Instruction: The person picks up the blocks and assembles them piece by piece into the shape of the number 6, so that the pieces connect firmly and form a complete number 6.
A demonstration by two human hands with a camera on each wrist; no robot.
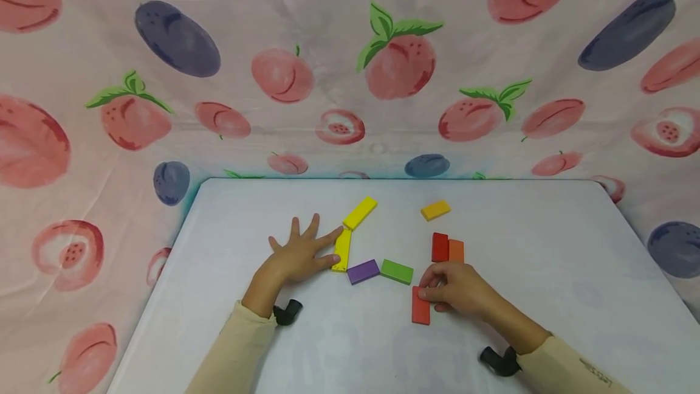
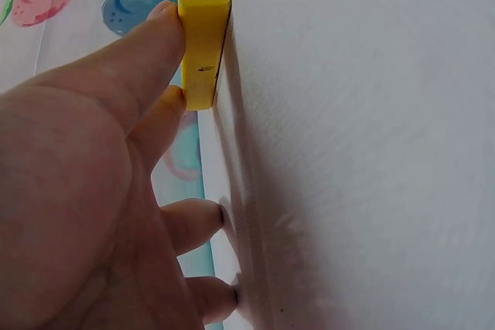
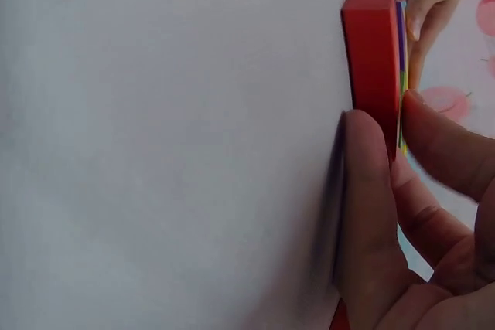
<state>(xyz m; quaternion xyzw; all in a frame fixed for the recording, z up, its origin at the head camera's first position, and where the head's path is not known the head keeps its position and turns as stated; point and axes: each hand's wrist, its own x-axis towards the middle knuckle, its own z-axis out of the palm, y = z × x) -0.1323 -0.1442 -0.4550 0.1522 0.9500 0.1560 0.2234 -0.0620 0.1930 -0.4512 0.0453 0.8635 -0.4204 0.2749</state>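
Spread wide on the white tabletop, my left hand (image 1: 298, 257) touches the left side of a yellow block (image 1: 341, 250) with thumb and index finger. The left wrist view shows both fingertips against that yellow block (image 2: 203, 36). Another yellow block (image 1: 360, 213) slants away from its far end. A purple block (image 1: 363, 272) and a green block (image 1: 397, 271) continue rightward from its near end. My right hand (image 1: 456, 287) pinches a red block (image 1: 420, 306) near the green one. In the right wrist view, thumb and fingers hold the red block (image 3: 373, 59) from opposite sides.
A darker red block (image 1: 440, 247) and an orange block (image 1: 456, 250) lie side by side just beyond my right hand. Farther back lies a yellow-orange block (image 1: 435, 210). Fruit-patterned cloth (image 1: 339, 90) hangs behind the white table (image 1: 547, 248).
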